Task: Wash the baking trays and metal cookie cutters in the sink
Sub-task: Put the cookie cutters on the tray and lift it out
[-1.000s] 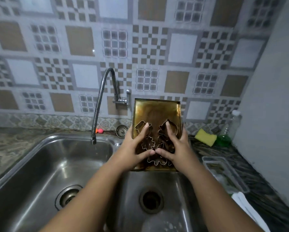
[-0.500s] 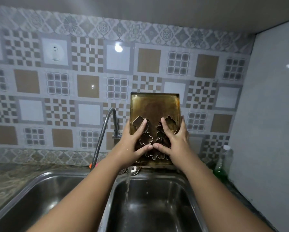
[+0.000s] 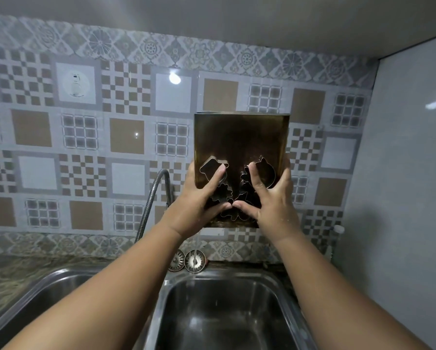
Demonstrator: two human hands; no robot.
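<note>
Held upright at centre frame above the steel sink (image 3: 237, 296), the dark bronze rectangular metal baking tray (image 3: 240, 140) drips. The left hand (image 3: 199, 198) and right hand (image 3: 272, 200) grip its side edges, fingers (image 3: 215, 179) pinning thin silver metal cookie cutters (image 3: 264, 173) against it. Stiff, probably light, wet and slippery; the loose cutters would slide if released.

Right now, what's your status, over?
Left hand and right hand gripping tray upright above sink. Cookie cutters pinned against it. Water dripping off; nothing blocking.
</note>
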